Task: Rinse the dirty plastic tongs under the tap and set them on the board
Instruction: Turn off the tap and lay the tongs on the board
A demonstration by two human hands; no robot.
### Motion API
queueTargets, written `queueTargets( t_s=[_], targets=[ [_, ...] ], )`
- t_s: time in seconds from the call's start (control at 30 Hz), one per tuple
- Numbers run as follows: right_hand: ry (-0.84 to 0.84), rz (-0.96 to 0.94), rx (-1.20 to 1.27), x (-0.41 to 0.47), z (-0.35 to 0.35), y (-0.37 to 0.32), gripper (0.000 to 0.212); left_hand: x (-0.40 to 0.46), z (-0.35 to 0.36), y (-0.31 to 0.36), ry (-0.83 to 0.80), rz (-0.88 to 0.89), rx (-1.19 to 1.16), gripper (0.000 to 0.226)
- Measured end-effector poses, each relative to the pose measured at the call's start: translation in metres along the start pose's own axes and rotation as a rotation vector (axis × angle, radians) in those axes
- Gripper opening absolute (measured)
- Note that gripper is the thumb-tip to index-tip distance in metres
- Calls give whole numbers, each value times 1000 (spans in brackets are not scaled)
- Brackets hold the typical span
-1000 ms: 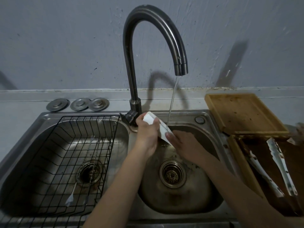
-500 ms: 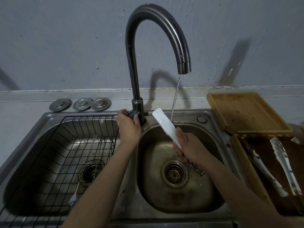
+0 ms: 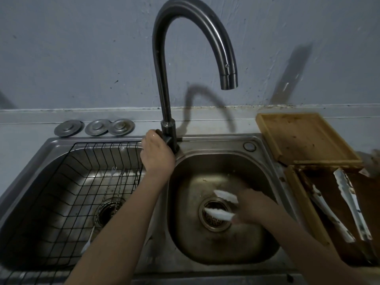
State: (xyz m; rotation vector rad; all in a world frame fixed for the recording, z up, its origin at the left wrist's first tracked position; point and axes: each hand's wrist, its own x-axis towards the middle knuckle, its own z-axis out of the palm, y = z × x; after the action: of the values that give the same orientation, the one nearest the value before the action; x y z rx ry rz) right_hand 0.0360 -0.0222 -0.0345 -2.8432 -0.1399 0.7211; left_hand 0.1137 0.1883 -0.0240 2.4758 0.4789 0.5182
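Water no longer runs from the tap (image 3: 205,38), and the tongs (image 3: 223,204) now sit low over the drain (image 3: 213,221), blurred, gripped by the right hand (image 3: 254,205). Left hand (image 3: 157,154) wraps the tap's lever.

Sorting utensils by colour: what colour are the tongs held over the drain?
White, seen in the head view: the tongs in the right hand.

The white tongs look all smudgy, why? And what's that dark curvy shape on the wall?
Head view: the tongs in the right hand are motion-blurred; the rest looks sharper. Head view: the curvy shape is the tap's shadow in dim light.
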Motion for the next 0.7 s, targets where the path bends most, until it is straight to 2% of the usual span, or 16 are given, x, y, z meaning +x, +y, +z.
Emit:
queueTargets(
  t_s=[0.13,0.17,0.27,0.33,0.4,0.43,0.5,0.6,0.67,0.7],
  targets=[
    [118,63,136,1,10,2,60,-1,-3,3,-18,-15,-30,28],
    [89,77,117,0,8,3,58,-3,-2,2,-33,-30,-49,32],
    [-12,46,-7,-1,0,9,46,-11,9,-3,-128,-210,-163,70],
    [63,50,-6,-2,-16,20,47,-23,14,9,-238,-381,-191,91],
    [169,97,106,1,-37,38,46,-41,23,35,-306,-443,-263,98],
    [223,124,175,4,-48,47,49,-51,31,50,-340,-392,-269,101],
    [340,173,253,10,-68,68,58,-68,45,76,-440,-179,-168,98],
    [551,250,327,20,-91,97,80,-76,66,109,-660,275,13,74],
    [608,325,339,35,-106,123,90,-75,80,129,-715,538,49,66],
    [618,345,314,44,-110,135,88,-74,86,136,-722,633,87,67]
  ],
)
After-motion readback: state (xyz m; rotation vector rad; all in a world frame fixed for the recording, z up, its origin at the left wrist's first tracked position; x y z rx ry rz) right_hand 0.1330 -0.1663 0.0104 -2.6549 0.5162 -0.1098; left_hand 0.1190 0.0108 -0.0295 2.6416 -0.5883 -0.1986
